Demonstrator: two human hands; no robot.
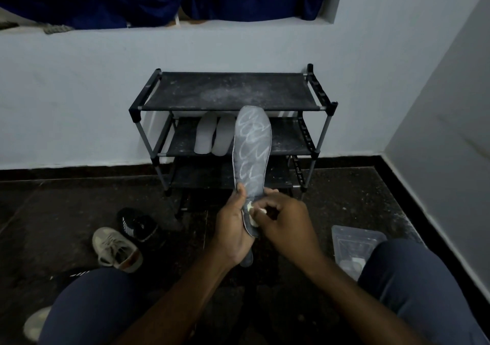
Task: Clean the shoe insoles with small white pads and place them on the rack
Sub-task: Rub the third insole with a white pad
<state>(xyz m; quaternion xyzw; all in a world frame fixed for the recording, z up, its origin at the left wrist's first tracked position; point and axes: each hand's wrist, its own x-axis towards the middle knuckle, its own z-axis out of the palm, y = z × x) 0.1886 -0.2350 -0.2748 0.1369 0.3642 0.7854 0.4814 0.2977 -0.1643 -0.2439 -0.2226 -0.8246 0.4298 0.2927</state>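
Note:
A grey insole with pale looping marks stands upright in front of me. My left hand grips its lower part, thumb on the front face. My right hand pinches a small white pad against the insole near the heel. Behind it stands a black three-shelf rack. Two pale insoles lie side by side on the rack's middle shelf.
A beige sneaker and a black shoe lie on the dark floor at left. Another pale shoe shows at the lower left edge. A clear plastic container with white pads sits by my right knee. Walls close in behind and at right.

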